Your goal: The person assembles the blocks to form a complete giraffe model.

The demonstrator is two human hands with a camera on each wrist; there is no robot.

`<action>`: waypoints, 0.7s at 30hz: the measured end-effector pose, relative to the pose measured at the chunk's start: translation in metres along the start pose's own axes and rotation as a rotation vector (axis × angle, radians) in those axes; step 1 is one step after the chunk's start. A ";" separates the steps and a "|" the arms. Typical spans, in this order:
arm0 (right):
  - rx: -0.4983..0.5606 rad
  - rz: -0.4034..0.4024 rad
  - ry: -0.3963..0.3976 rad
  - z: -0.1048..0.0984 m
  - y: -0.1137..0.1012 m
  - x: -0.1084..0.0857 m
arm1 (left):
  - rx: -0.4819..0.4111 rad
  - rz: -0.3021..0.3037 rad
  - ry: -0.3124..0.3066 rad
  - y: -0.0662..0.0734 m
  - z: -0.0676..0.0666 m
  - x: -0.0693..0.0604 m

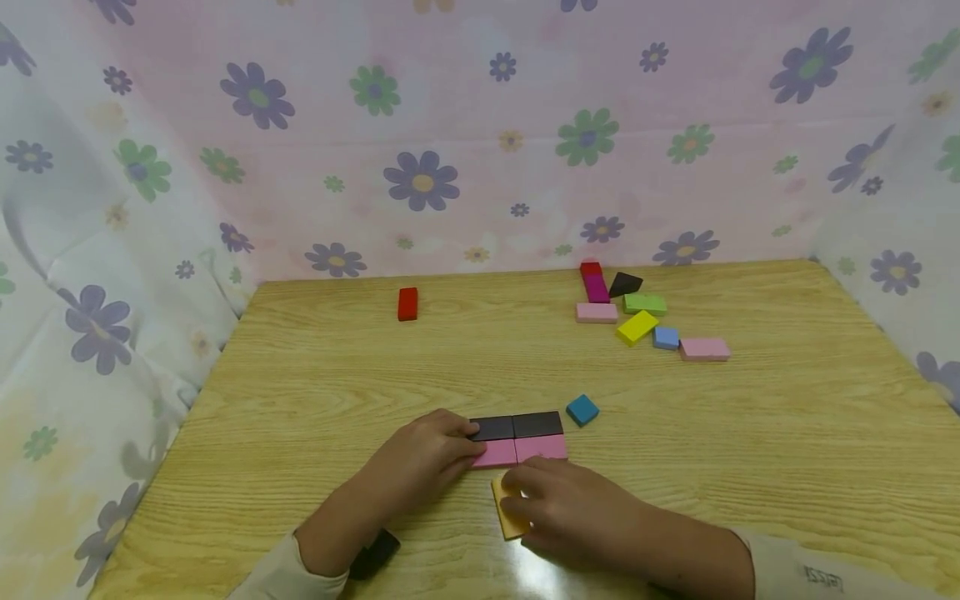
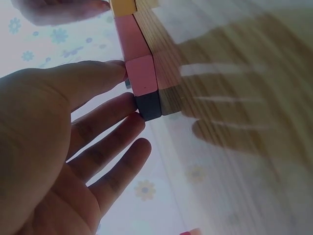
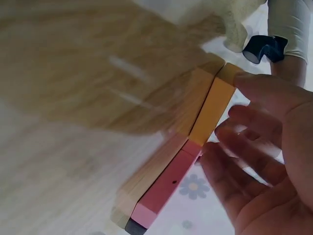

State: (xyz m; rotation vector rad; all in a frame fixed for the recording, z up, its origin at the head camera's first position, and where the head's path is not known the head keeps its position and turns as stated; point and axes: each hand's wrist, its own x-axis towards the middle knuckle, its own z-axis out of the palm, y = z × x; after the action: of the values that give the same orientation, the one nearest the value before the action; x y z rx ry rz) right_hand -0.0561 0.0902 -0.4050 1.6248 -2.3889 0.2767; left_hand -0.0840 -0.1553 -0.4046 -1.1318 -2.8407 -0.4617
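Two black blocks lie end to end against two pink blocks, forming a flat rectangle in the head view. At its left end my left hand touches the blocks, thumb on pink and index finger on black; the left wrist view shows the other fingers of that hand extended. My right hand pinches a yellow-orange block lengthwise, just on the near side of the pink row. In the right wrist view, its thumb is at one end of this block.
A blue block lies just right of the rectangle. Several coloured blocks, among them a yellow one, are grouped at the back right. A red block stands apart at the back left. Something black is beside the left sleeve.
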 end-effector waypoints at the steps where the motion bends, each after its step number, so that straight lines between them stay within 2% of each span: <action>1: 0.003 -0.019 0.014 0.000 0.001 -0.001 | 0.000 0.000 0.000 0.000 0.000 0.000; 4: -0.006 -0.066 0.043 0.001 0.001 0.000 | -0.006 0.000 -0.001 0.000 0.000 0.000; 7: -0.044 -0.078 0.050 0.002 0.000 0.003 | -0.013 -0.004 -0.011 0.000 0.000 0.000; 12: -0.111 -0.058 0.011 0.004 -0.003 0.006 | -0.021 -0.005 -0.023 -0.001 -0.001 0.000; 21: -0.109 -0.058 -0.050 0.004 -0.003 0.011 | -0.026 0.012 -0.008 -0.003 0.000 -0.001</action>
State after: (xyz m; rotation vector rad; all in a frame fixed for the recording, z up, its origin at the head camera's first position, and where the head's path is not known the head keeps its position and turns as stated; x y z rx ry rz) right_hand -0.0578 0.0784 -0.4057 1.6671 -2.3434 0.0954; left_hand -0.0856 -0.1577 -0.4057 -1.1576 -2.8408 -0.4968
